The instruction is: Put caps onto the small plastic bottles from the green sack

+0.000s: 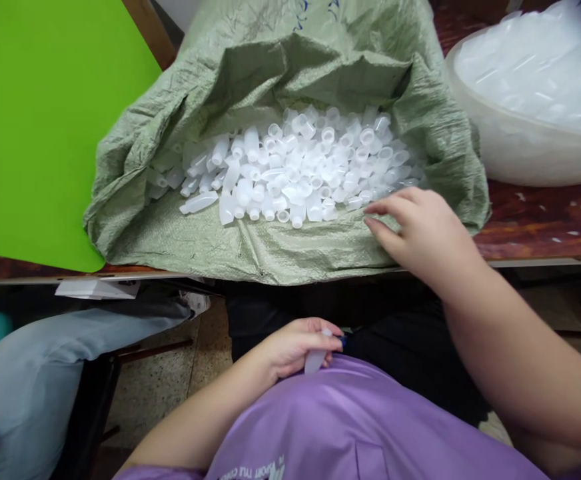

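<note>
A pile of several small translucent white plastic bottles [300, 167] lies in an open green woven sack [270, 247] on the table. My right hand [415, 230] reaches over the sack's near right edge, fingers curled and pointing left, fingertips touching the sack beside the nearest bottles; nothing shows in it. My left hand [295, 347] rests low against my purple shirt, below the table edge, its fingers closed round one small white bottle [316, 360] with something dark blue at its tip.
A bright green sheet [35, 120] covers the table's left part. A large white basin [530, 147] of white plastic pieces stands at the right on the dark red tabletop [545, 227]. Another person's leg in light blue trousers [45, 373] is at lower left.
</note>
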The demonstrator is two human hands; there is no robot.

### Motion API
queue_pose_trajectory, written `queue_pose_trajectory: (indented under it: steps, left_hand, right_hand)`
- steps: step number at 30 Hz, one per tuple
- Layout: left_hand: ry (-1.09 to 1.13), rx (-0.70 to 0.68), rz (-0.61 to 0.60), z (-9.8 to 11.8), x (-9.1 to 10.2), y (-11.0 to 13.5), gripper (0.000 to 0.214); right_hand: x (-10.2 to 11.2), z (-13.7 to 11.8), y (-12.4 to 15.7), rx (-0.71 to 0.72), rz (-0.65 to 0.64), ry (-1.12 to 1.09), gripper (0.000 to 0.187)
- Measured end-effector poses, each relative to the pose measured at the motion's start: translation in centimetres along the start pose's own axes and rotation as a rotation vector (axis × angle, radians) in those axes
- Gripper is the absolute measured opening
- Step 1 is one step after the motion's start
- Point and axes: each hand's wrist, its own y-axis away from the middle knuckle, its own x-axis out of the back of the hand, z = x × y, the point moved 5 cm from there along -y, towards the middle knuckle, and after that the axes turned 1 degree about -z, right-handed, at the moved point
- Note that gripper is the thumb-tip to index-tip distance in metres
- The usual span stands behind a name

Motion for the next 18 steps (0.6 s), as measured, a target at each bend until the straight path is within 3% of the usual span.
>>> queue_pose_trajectory:
  steps: [4,8,10,13,15,17,18]
  left_hand:
    - [-0.207,0.016,-0.14,-0.7,-0.1,1.5,0.039]
    - [-0.428,-0.059,-0.131,0.3,0.1,2.5,0.052]
    - [-0.573,-0.151,-0.057,1.3,0.2,2.8,0.053]
    - [-0.734,-0.324,0.148,3.0,0.6,3.2,0.053]
    - [-0.712,-0.351,0.179,3.6,0.6,3.3,0.05]
    - [-0.627,-0.316,0.107,3.7,0.2,3.3,0.045]
    - [-0.587,-0.302,0.068,3.8,0.0,3.4,0.042]
  right_hand:
    - [-3.2,2.0,-3.7,0.001,0.004,0.149,0.031]
    - [-4.0,2.3,-4.4,0.024,0.004,0.162,0.033]
    - [-2.9,1.9,-3.7,0.023,0.012,0.134,0.033]
    - [-0.7,0.8,-1.4,-0.004,-0.008,-0.066,0.031]
    - [-0.5,-0.7,1.0,0.075,-0.171,-0.296,0.029]
    - [-1.4,-2.7,4.0,0.249,-0.461,-0.462,0.022]
    - [-2.0,-3.4,5.4,0.286,-0.548,-0.506,0.019]
